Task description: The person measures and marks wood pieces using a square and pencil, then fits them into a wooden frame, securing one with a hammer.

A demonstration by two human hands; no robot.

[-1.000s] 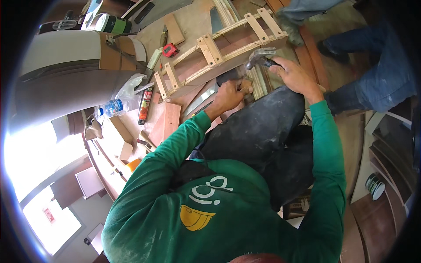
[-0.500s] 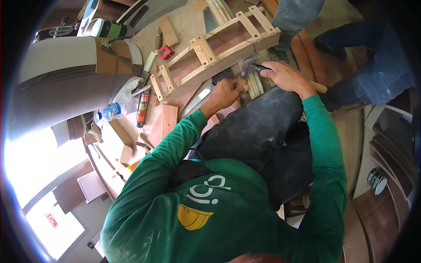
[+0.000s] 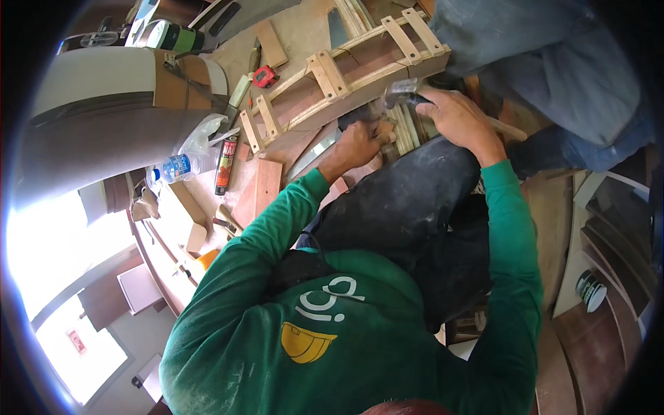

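My right hand (image 3: 462, 123) is wrapped round a claw hammer (image 3: 404, 88); its blurred metal head is raised beside the wood, and the end of the wooden handle shows behind my wrist. My left hand (image 3: 355, 148) pinches a small wood block (image 3: 385, 129) beside some narrow wooden strips (image 3: 406, 131), close to the hammer head. Whether the block touches the strips I cannot tell. Just beyond both hands lies a long, slightly curved wooden frame (image 3: 373, 91) with short crosspieces screwed across it.
Another person's legs (image 3: 539, 62) are close at the upper right. Left of the frame lie a red tape measure (image 3: 264, 77), a tube cartridge (image 3: 225, 164), a plastic bottle (image 3: 173, 168) and a wood offcut (image 3: 268, 185). A large rolled sheet (image 3: 90, 117) stands at the far left.
The hammer head has lifted and now blurs with motion. The other person's legs have shifted and fill more of the upper right. My left hand stays on the wood block.
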